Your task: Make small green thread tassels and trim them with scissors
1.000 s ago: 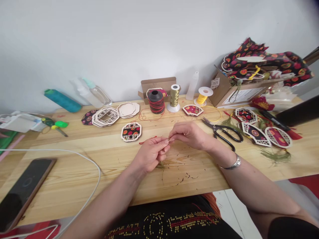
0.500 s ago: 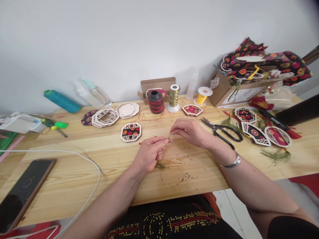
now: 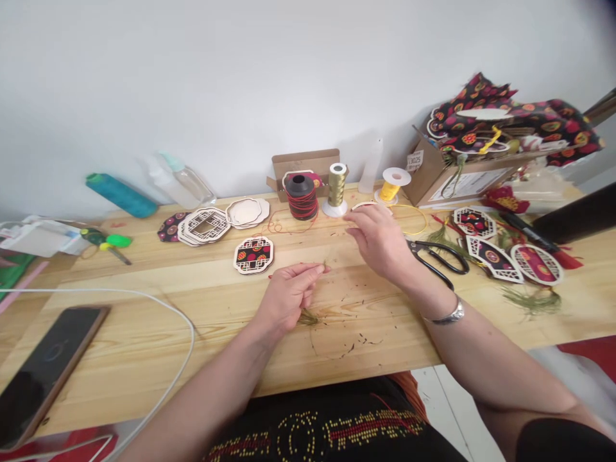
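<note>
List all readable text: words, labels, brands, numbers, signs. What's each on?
"3025": small white sticker on the cardboard box; the character before it is unclear.
Line below it, same sticker: too small to read.
Large white label on the box: print too small to read.
No other text I can make out.

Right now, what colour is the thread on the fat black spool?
Red thread, clearest in the head view.

At the right of the frame, the cardboard box (image 3: 426, 183) bears a small white label (image 3: 414, 160) that seems to read "3025", perhaps with a character before it. A larger white label (image 3: 474, 186), lower on the same box, carries print too small to read.
</note>
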`<state>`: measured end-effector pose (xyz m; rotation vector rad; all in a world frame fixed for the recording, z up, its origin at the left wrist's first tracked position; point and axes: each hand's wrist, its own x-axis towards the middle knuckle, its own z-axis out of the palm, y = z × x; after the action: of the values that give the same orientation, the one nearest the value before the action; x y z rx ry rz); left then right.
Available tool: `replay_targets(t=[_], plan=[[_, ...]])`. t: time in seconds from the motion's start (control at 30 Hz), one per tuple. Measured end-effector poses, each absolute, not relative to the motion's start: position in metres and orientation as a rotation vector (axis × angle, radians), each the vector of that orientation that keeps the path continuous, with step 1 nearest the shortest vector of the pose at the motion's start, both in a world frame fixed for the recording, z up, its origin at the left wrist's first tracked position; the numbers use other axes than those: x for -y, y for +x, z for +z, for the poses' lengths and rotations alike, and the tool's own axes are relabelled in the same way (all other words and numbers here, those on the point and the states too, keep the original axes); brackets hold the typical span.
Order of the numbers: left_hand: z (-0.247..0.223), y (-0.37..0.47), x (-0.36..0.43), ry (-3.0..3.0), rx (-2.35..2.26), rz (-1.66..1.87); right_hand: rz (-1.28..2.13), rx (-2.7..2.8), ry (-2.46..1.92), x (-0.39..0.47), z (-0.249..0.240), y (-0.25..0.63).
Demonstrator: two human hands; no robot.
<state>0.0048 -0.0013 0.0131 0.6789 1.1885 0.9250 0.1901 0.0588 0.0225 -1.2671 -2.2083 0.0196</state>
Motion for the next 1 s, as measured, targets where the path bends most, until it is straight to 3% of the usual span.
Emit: replay_targets(t=[0.2, 0.53, 1.0], plan=[[0.012, 0.004, 0.0, 0.671, -1.197, 0.933, -0.292, 2.345, -1.643, -0.042, 0.044, 0.228], [0.012, 0.005, 0.003, 0.722, -1.202, 0.963, -0.27, 2.518, -1.911, 0.0, 0.005, 0.29], [0.013, 0.004, 0.001, 0.735, -1.227, 0.99, -0.11, 2.456, -2.079, -0.002, 0.022, 0.291]])
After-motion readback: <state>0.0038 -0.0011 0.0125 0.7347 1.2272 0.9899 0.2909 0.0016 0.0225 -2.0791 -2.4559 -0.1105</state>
